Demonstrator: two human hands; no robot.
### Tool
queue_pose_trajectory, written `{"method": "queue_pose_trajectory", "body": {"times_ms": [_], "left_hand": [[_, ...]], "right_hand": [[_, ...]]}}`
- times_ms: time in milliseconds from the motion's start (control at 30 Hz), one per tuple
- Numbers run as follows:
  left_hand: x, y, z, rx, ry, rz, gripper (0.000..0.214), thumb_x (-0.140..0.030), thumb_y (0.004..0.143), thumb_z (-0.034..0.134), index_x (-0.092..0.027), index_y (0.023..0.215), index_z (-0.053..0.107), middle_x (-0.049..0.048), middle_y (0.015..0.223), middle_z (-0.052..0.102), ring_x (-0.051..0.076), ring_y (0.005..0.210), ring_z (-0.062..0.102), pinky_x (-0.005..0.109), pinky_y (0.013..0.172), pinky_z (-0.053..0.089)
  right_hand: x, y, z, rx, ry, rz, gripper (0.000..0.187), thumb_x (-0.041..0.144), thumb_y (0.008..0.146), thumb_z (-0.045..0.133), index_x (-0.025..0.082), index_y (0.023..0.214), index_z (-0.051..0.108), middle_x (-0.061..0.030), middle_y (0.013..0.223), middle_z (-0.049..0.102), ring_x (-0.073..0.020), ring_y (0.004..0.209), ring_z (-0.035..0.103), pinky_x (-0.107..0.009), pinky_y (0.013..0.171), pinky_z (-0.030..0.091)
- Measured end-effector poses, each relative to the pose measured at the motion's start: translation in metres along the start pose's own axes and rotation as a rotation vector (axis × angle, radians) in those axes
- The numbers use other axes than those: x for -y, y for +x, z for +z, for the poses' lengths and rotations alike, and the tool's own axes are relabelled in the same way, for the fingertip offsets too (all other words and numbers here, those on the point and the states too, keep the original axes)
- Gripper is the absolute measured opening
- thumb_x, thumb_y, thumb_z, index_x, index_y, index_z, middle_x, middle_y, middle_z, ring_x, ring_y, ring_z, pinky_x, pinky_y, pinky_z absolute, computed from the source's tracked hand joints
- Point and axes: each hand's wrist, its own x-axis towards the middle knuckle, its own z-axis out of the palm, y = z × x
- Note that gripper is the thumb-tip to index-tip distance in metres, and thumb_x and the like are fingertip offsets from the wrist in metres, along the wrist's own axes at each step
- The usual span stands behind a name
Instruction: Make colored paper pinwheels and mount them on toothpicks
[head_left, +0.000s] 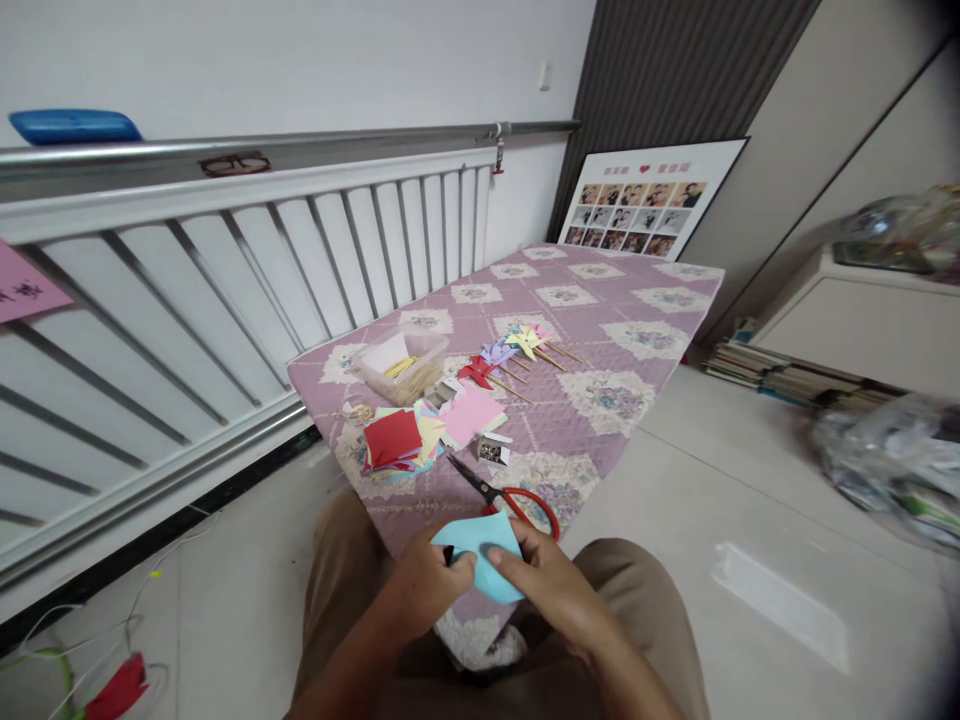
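A light blue sheet of paper (491, 545) is held between my two hands above the near corner of the table, one side of it bent. My left hand (431, 580) pinches its left edge, thumb on top. On the right, my right hand (544, 570) grips the sheet with the thumb pressed on its face. Just beyond the paper lie scissors with red handles (491, 492), their blades pointing away to the left. Behind them are a small open box of tiny metal pieces (494, 451), a stack of coloured paper topped with red (392, 438) and pink paper sheets (472, 412).
A clear plastic tub with wooden sticks (403, 367) stands on the flowered tablecloth (592, 400). Beside it lie several paper pinwheels on sticks (527, 342). A white radiator (375, 240) runs along the left; a photo board (652, 200) leans at the back.
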Motion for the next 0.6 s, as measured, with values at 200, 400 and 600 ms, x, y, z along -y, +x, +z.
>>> {"method": "queue_pose_trajectory", "body": {"times_ms": [200,400,600], "left_hand": [[-0.005,0.001,-0.005,0.058,0.054,0.051,0.017,-0.013,0.069,0.048,-0.016,0.078,0.062,-0.0006,0.073,0.061,0.012,0.063,0.047,0.022,0.06,0.037],[-0.009,0.002,-0.002,0.08,0.065,0.055,0.011,-0.013,0.068,0.048,-0.017,0.071,0.058,-0.0033,0.064,0.053,0.011,0.06,0.042,0.021,0.058,0.035],[-0.001,0.006,0.007,0.043,0.058,-0.075,0.009,-0.019,0.068,0.051,-0.018,0.059,0.052,-0.0044,0.054,0.047,0.01,0.053,0.039,0.022,0.05,0.03]], "right_hand": [[-0.009,-0.002,0.007,-0.044,-0.058,-0.01,0.017,0.027,0.069,0.066,0.018,0.083,0.068,0.0046,0.063,0.064,-0.0113,0.054,0.051,-0.023,0.056,0.04],[-0.005,-0.006,0.011,-0.107,-0.127,-0.061,0.008,0.024,0.068,0.062,0.018,0.07,0.067,0.0052,0.056,0.061,-0.0111,0.049,0.049,-0.023,0.052,0.038],[-0.012,-0.004,0.012,-0.179,-0.108,-0.041,0.009,0.024,0.065,0.061,0.016,0.066,0.065,0.0065,0.049,0.055,-0.0091,0.045,0.041,-0.022,0.047,0.034]]}}
